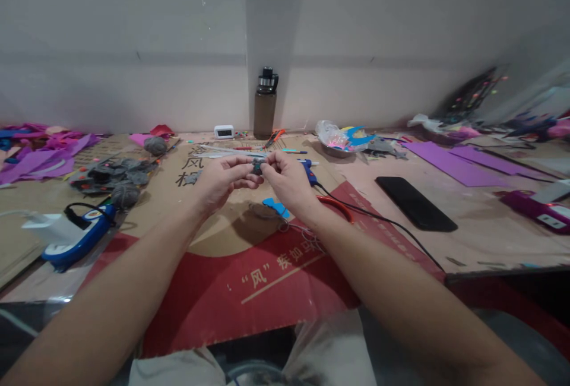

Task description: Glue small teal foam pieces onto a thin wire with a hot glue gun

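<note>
Over the middle of the table, my left hand [229, 178] and my right hand [285, 181] meet fingertip to fingertip. Between them they pinch a small dark grey-green piece [257, 166], too small to tell its kind. Below my right hand lies a bright blue cut-out scrap [276, 206], with thin grey thread [307, 234] loosely looped beside it. A blue glue gun [309, 172] rests just behind my right hand, partly hidden by it. The orange-red handle [338, 206] of some tool shows to the right of my right wrist.
Red-and-tan cardboard [214, 285] covers the work area. A bottle [265, 107] stands against the wall. Grey felt pieces [111, 175] and a blue power strip [84, 243] lie left; a black phone [414, 203], purple sheets [458, 163] and a bowl of scraps [336, 151] lie right.
</note>
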Demonstrator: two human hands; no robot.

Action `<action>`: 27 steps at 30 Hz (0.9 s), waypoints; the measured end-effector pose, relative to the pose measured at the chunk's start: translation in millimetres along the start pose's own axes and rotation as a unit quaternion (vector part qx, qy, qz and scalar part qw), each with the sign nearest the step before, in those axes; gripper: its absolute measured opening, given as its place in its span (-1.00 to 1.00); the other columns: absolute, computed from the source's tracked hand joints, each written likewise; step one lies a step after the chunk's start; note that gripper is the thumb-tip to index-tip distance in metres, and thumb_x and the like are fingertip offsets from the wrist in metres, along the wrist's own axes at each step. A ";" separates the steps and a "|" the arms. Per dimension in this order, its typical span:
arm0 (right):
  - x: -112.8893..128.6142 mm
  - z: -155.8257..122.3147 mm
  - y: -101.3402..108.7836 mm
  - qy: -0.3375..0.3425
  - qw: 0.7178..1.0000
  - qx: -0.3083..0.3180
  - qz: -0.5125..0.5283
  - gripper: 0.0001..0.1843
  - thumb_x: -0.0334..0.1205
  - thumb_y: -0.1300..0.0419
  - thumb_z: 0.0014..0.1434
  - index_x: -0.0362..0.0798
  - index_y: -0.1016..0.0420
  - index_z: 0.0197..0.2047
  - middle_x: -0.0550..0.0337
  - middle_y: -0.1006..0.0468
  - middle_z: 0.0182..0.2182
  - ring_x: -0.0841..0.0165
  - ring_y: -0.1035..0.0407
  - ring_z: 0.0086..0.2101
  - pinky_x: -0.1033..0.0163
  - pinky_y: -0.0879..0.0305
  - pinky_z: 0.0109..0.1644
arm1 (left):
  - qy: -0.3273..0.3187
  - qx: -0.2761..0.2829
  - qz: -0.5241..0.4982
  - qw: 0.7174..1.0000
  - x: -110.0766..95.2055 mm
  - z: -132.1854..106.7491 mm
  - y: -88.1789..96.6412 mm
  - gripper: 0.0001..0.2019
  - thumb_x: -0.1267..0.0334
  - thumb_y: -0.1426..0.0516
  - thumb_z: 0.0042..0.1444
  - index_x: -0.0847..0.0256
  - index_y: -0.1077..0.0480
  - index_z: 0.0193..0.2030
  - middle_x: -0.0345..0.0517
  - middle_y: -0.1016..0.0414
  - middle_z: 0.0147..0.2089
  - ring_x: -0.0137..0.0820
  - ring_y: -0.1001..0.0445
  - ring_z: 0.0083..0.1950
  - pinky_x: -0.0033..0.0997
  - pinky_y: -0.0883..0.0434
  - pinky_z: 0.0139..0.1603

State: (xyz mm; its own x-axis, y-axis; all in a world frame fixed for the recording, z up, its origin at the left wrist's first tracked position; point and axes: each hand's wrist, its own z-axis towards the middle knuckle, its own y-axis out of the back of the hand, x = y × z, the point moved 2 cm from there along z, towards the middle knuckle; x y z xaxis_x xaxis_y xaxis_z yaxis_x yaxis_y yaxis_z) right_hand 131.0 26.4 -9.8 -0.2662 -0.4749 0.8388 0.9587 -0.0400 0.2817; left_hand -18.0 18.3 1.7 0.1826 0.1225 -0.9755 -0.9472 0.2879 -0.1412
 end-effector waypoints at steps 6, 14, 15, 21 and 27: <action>-0.8 -2.8 -5.8 0.028 0.999 0.033 -0.002 -0.81 -0.19 -0.10 0.14 -0.03 -0.27 -0.17 0.39 -0.24 -0.54 0.46 -0.15 -0.51 0.31 -0.06 -0.41 | -0.030 -0.091 0.071 0.993 1.1 5.0 7.8 -0.85 0.25 -0.27 -0.04 0.30 -0.48 -0.37 -0.10 -0.52 -0.47 -0.44 -0.49 -0.48 -0.41 -0.47 -0.38; 12.4 -13.6 -9.4 0.143 0.972 0.155 -0.106 -0.80 -0.26 -0.05 0.24 -0.02 -0.51 -0.26 0.13 -0.49 -0.23 0.33 -0.31 -0.16 0.19 -0.17 -0.04 | -0.101 -0.206 0.090 0.969 -8.1 10.2 26.5 -0.91 0.31 -0.20 0.03 0.32 -0.45 -0.36 -0.14 -0.49 -0.49 -0.49 -0.47 -0.51 -0.53 -0.42 -0.46; 15.3 -14.9 -9.2 0.165 0.961 0.178 -0.134 -0.80 -0.23 -0.08 0.24 0.00 -0.55 -0.27 0.11 -0.49 -0.18 0.29 -0.29 -0.11 0.15 -0.15 0.02 | -0.109 -0.212 0.083 0.968 -7.2 11.4 29.3 -0.90 0.31 -0.20 0.03 0.31 -0.44 -0.35 -0.16 -0.49 -0.48 -0.51 -0.46 -0.52 -0.56 -0.39 -0.49; 15.1 -1.0 16.2 0.135 0.967 0.138 -0.168 -0.59 -0.04 0.03 0.31 -0.06 -0.53 -0.36 0.10 -0.51 -0.32 0.31 -0.34 -0.24 0.18 -0.20 -0.09 | -0.125 -0.217 -0.019 0.968 -3.9 15.6 40.1 -0.89 0.31 -0.23 0.00 0.29 -0.43 -0.33 -0.18 -0.48 -0.44 -0.55 -0.46 -0.49 -0.62 -0.34 -0.52; -23.6 24.8 64.9 -0.040 0.914 -0.057 -0.399 -0.68 -0.08 -0.07 0.20 -0.14 -0.48 -0.17 -0.12 -0.51 -0.19 0.17 -0.36 -0.18 0.10 -0.22 -0.09 | -0.112 -0.223 -0.065 0.966 -6.9 13.5 39.0 -0.98 0.39 -0.18 0.06 0.29 -0.43 -0.35 -0.15 -0.50 -0.44 -0.54 -0.47 -0.46 -0.59 -0.41 -0.43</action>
State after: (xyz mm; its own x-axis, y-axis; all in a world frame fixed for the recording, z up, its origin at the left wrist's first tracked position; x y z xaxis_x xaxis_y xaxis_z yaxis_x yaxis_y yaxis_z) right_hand 197.1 56.8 0.2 -0.8873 -0.1894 0.4206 0.4597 -0.4392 0.7719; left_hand -52.6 41.5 5.2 0.3137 0.3304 -0.8902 -0.9225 -0.1162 -0.3682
